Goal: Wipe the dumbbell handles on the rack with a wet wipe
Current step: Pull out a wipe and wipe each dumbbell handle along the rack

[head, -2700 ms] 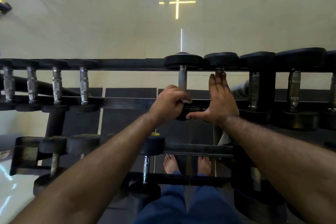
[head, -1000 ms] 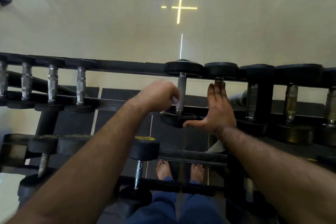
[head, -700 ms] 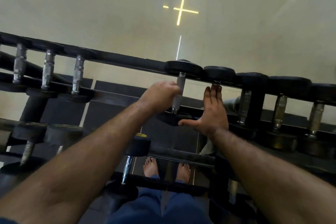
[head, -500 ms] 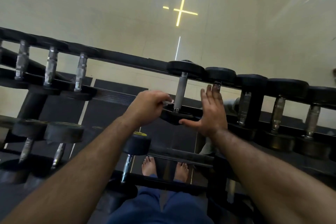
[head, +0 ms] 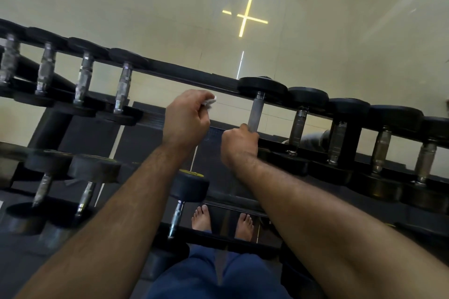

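Observation:
A black dumbbell rack (head: pixel 184 75) crosses the view, with dumbbells lying across its top tier. My left hand (head: pixel 187 119) is lifted off the rack and holds a crumpled white wet wipe (head: pixel 209 101) in curled fingers. My right hand (head: pixel 239 143) grips the near end of the steel handle of one dumbbell (head: pixel 255 114); its far black head (head: pixel 262 87) rests on the back rail. The near head is hidden behind my hand.
Several more dumbbells (head: pixel 379 141) fill the top tier to the right, others (head: pixel 83 80) to the left. A lower tier holds a yellow-capped dumbbell (head: pixel 189 187) and others. My bare feet (head: pixel 201 218) stand on the dark mat beneath. Pale tiled floor lies beyond.
My left hand has come off the handle and moved left with the wipe. My right hand, flat and open beside the dumbbell before, now curls round the handle's near end. The view has tilted.

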Available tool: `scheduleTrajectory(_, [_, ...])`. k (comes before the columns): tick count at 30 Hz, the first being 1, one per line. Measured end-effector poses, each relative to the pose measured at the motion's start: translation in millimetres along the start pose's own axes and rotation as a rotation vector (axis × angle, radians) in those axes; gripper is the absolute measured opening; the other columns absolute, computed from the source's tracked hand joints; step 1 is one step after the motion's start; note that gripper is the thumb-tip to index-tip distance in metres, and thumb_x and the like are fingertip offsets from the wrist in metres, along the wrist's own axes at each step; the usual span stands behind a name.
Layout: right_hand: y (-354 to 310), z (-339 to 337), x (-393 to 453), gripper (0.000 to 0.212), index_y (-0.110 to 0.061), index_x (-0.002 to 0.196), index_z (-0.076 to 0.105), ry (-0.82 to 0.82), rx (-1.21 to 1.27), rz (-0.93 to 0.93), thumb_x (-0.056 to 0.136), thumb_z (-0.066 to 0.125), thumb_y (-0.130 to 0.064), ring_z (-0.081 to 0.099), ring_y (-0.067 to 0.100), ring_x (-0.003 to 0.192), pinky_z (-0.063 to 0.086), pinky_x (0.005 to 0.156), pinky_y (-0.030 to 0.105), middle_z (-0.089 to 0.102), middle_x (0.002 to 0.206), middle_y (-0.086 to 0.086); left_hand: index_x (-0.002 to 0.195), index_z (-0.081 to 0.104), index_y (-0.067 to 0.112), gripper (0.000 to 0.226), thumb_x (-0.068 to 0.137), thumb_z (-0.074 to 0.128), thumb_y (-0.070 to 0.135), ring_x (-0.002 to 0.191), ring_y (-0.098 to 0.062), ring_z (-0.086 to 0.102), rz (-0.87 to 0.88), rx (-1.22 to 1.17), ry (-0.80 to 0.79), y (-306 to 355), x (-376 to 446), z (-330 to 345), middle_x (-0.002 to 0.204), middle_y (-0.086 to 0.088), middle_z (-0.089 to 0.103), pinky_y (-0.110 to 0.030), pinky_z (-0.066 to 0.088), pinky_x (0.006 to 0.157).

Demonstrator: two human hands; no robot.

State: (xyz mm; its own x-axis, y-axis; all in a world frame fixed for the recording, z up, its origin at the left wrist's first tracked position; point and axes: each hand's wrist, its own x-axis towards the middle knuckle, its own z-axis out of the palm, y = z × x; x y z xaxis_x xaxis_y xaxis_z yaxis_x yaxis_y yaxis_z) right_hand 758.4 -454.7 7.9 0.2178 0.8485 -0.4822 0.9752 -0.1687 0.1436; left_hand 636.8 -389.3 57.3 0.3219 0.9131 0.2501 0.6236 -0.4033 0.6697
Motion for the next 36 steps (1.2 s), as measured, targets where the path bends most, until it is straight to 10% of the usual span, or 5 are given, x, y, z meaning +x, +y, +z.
scheduleTrajectory(9, [74.0, 59.8, -13.9, 0.046, -0.014, 0.112, 0.079, 0.429, 0.580, -0.311, 0.072, 0.096, -0.031, 0.061, 0.029, 0.092, 0.049, 0.082, 0.035, 0.080, 0.099, 0.001, 0.110, 0.077, 0.012, 0.030, 0.089, 0.061, -0.001, 0.095, -0.004, 0.063, -0.093, -0.082, 0.021, 5.8, -8.4, 8.7, 0.106, 0.000, 0.075, -0.002, 0.042, 0.087])
scheduleTrajectory(19, [106.4, 64.1, -16.9, 0.076, -0.019, 0.131, 0.072, 0.503, 0.438, -0.324, 0.081, 0.073, -0.076, 0.063, 0.029, 0.113, 0.050, 0.099, 0.050, 0.076, 0.125, 0.001, 0.117, 0.076, 0.012, 0.029, 0.093, 0.062, 0.001, 0.097, -0.004, 0.064, -0.026, -0.121, -0.055, 16.1, -8.9, 29.7, 0.109, -0.001, 0.075, -0.018, 0.055, 0.090])
scheduleTrajectory(27, [151.9, 66.4, -20.3, 0.154, -0.020, 0.170, -0.015, 0.237, 0.556, 0.217, 0.060, 0.038, -0.112, -0.015, 0.026, 0.165, 0.003, 0.135, 0.050, -0.021, 0.178, 0.004, 0.115, 0.074, 0.013, 0.022, 0.096, 0.064, 0.009, 0.088, -0.012, 0.064, -0.029, -0.045, -0.071, 25.5, 2.9, 79.5, 0.100, -0.002, 0.073, -0.028, 0.055, 0.080])
scheduleTrajectory(31, [152.8, 70.1, -18.1, 0.156, -0.021, 0.169, -0.021, 0.260, 0.575, 0.211, 0.057, 0.038, -0.113, -0.015, 0.023, 0.165, 0.005, 0.135, 0.049, -0.023, 0.178, 0.003, 0.104, 0.072, 0.016, 0.014, 0.096, 0.062, 0.011, 0.074, -0.022, 0.066, -0.162, 0.026, -0.021, 40.9, 20.2, 109.3, 0.084, -0.001, 0.073, -0.034, 0.052, 0.064])
scheduleTrajectory(36, [154.3, 69.1, -19.6, 0.155, -0.018, 0.170, -0.017, 0.283, 0.590, 0.197, 0.058, 0.032, -0.114, -0.012, 0.025, 0.166, 0.007, 0.135, 0.051, -0.018, 0.179, 0.007, 0.110, 0.077, 0.018, 0.022, 0.088, 0.076, 0.017, 0.095, -0.024, 0.074, 0.538, 0.210, -0.405, 39.7, 9.1, 124.8, 0.107, -0.001, 0.078, -0.038, 0.061, 0.077])
